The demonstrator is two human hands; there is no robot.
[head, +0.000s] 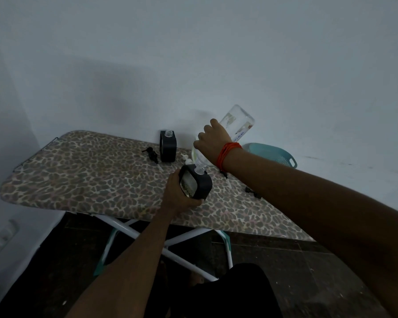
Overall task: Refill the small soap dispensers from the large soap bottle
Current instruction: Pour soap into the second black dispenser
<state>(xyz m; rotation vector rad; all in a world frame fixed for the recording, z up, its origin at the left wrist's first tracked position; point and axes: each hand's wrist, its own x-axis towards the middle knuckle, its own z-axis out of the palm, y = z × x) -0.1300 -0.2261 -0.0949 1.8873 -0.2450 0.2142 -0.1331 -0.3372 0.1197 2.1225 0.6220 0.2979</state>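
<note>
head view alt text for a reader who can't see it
The right hand tips a large clear soap bottle neck-down into the open top of a small dark dispenser gripped by the left hand, over a leopard-print ironing board. A second uncapped dispenser stands behind with a black pump head lying beside it; a teal basket sits at right.

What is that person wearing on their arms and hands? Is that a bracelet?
Sort of! The right hand has an orange thread band wound several times round its wrist. The left hand has nothing on its wrist. Both forearms are bare, with no sleeves in view, and neither hand wears a glove. No watch shows.
</note>
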